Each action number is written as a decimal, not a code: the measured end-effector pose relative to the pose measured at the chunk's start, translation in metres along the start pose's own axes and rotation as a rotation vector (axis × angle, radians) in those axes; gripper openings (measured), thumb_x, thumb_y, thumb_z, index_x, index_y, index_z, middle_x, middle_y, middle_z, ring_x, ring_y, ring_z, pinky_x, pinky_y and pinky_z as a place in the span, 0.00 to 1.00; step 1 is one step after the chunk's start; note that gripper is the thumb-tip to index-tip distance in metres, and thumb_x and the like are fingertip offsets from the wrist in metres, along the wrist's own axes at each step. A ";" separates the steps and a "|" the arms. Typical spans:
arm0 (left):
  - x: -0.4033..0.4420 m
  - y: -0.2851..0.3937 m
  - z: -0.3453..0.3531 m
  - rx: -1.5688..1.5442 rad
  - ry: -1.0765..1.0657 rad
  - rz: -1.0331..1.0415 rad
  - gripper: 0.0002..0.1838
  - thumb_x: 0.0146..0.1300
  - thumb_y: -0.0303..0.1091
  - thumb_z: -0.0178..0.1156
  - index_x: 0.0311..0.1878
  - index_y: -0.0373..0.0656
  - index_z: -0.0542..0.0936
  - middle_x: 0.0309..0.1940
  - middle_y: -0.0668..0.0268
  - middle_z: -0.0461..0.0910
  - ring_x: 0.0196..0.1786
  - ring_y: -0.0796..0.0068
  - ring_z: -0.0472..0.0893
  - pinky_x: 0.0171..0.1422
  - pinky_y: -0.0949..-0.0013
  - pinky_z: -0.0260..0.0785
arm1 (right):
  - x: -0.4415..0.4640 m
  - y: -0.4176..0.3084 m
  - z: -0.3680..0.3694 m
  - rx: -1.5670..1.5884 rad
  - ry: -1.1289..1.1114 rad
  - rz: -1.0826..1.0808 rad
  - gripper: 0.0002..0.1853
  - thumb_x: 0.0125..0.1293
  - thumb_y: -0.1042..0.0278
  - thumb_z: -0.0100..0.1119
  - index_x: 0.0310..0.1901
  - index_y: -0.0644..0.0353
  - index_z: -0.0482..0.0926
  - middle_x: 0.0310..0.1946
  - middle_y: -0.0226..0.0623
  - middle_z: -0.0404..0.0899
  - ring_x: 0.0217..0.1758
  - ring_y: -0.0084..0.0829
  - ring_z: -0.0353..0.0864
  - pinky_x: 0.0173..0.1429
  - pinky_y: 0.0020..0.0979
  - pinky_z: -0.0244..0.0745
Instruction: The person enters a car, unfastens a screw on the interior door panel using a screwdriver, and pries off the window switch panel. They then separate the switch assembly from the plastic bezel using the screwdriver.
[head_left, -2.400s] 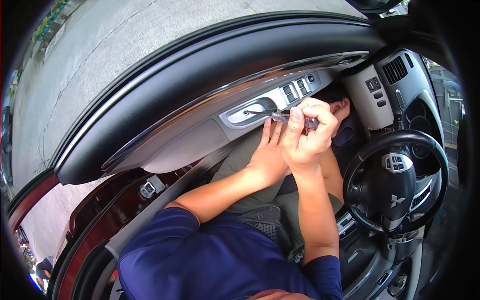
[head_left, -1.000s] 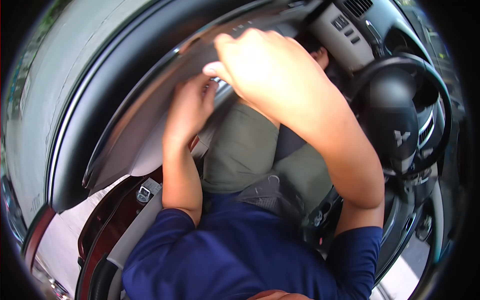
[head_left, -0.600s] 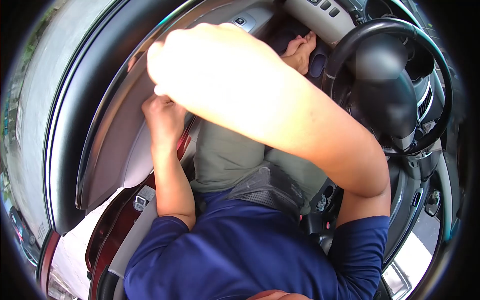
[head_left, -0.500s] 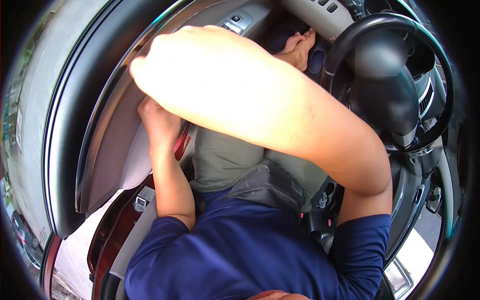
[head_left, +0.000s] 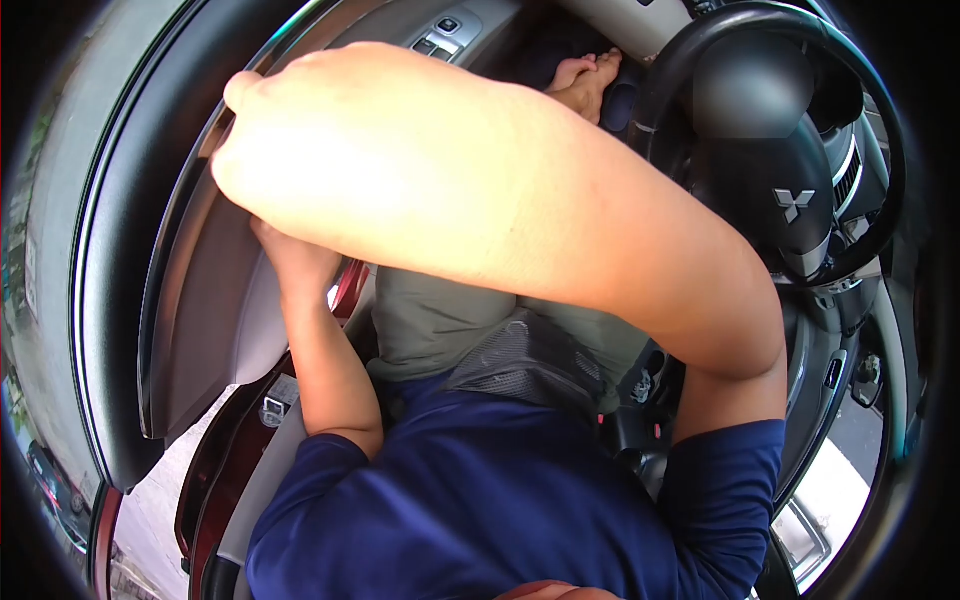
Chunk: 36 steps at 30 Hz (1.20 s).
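My right hand [head_left: 285, 140] reaches across my body to the car door's inner trim panel [head_left: 195, 300]. Strong light bleaches the back of this hand. Its fingers look curled in by the panel's upper edge, and whatever they may hold is hidden. Under the right wrist is my left hand [head_left: 298, 258], close to the same panel. The right forearm covers its fingers, so their pose cannot be made out. Above the right forearm, window switches [head_left: 437, 45] sit on the door armrest.
A black steering wheel [head_left: 890, 200] with a Mitsubishi badge stands at the upper right. The door hangs open, with the red door sill [head_left: 215, 480] below it. Bare feet [head_left: 585, 85] rest in the footwell. A black mesh pouch [head_left: 520, 365] lies at my waist.
The right hand has shifted left along the door panel and turned a little. My left hand has also moved slightly left and down. The whole view has shifted a bit.
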<state>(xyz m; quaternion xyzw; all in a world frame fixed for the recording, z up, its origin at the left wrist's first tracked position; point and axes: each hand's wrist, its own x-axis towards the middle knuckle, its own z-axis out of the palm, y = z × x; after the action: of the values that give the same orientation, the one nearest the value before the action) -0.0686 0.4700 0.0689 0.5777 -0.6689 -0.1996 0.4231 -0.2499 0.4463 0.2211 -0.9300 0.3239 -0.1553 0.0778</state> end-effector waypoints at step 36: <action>-0.003 -0.008 0.001 0.008 0.029 0.054 0.11 0.64 0.29 0.70 0.46 0.33 0.87 0.35 0.51 0.88 0.42 0.53 0.90 0.49 0.57 0.81 | 0.007 -0.003 -0.014 0.054 -0.267 0.103 0.12 0.63 0.65 0.71 0.47 0.56 0.93 0.44 0.40 0.91 0.50 0.40 0.94 0.51 0.41 0.90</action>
<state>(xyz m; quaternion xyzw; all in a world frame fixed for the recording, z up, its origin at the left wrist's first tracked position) -0.0647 0.4709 0.0617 0.5639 -0.6788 -0.1772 0.4356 -0.2475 0.4435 0.2366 -0.9222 0.3534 -0.0346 0.1533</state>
